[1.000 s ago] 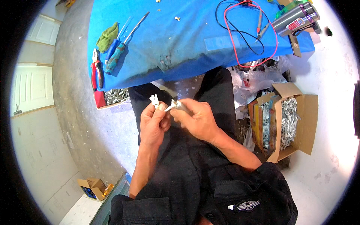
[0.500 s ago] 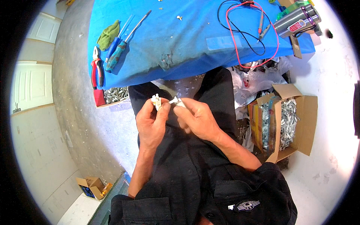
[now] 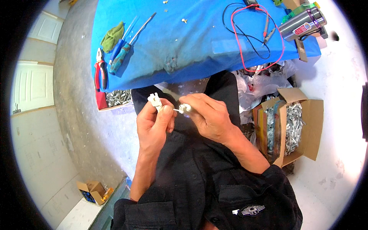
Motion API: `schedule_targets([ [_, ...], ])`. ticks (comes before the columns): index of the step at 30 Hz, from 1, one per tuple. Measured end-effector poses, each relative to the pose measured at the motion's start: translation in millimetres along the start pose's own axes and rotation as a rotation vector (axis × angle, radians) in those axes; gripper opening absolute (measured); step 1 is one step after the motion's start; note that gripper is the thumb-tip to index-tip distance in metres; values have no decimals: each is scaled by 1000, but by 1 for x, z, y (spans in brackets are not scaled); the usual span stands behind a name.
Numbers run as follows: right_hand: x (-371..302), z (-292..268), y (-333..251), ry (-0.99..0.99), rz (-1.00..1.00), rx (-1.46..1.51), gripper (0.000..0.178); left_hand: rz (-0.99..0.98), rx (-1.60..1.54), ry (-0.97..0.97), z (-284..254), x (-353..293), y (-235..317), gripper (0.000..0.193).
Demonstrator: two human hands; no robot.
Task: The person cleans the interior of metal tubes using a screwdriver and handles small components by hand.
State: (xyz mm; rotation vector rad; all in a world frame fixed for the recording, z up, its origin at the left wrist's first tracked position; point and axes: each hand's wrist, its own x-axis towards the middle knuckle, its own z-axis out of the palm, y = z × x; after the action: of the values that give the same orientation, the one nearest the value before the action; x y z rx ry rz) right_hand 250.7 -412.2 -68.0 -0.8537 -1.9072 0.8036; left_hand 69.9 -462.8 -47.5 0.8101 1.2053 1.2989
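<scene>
Near the middle of the frame, the left hand (image 3: 152, 123) grips a small white plastic piece with a pronged end (image 3: 155, 101) between thumb and fingers, the prongs standing clear above the thumb. Just beside it, the right hand (image 3: 212, 118) is closed around a second, stubby off-white piece (image 3: 185, 109), largely hidden by the fingers. A thin pale stem (image 3: 177, 110) bridges the gap; from here I can't quite tell whether it joins both pieces.

Across the top spreads a table draped in blue cloth (image 3: 191, 38). At its upper left lie red-and-black pliers (image 3: 101, 74), two long-shafted screwdrivers and a crumpled green cloth (image 3: 112, 37); at upper right, red and black test leads and a steel flask (image 3: 301, 27). At right, an open cardboard box (image 3: 313, 130) holds silvery strips. A white panelled door (image 3: 35, 86) is at far left.

The pronged piece points up the frame, its long axis leaning slightly left; the stubby one lies roughly crosswise, stem end leftward.
</scene>
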Motion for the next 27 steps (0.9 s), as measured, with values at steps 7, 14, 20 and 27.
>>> schedule_targets([
  [7,53,-41,10,98,-350,-284,38,90,-107,-1,19,22,36,19],
  [14,59,-46,33,389,-41,-256,37,34,121,146,-17,32,7,18],
  [20,51,-42,74,132,117,-577,27,-112,184,208,-30,23,-17,17],
  [27,45,-36,73,80,156,-658,28,-121,261,175,-36,12,-16,17],
])
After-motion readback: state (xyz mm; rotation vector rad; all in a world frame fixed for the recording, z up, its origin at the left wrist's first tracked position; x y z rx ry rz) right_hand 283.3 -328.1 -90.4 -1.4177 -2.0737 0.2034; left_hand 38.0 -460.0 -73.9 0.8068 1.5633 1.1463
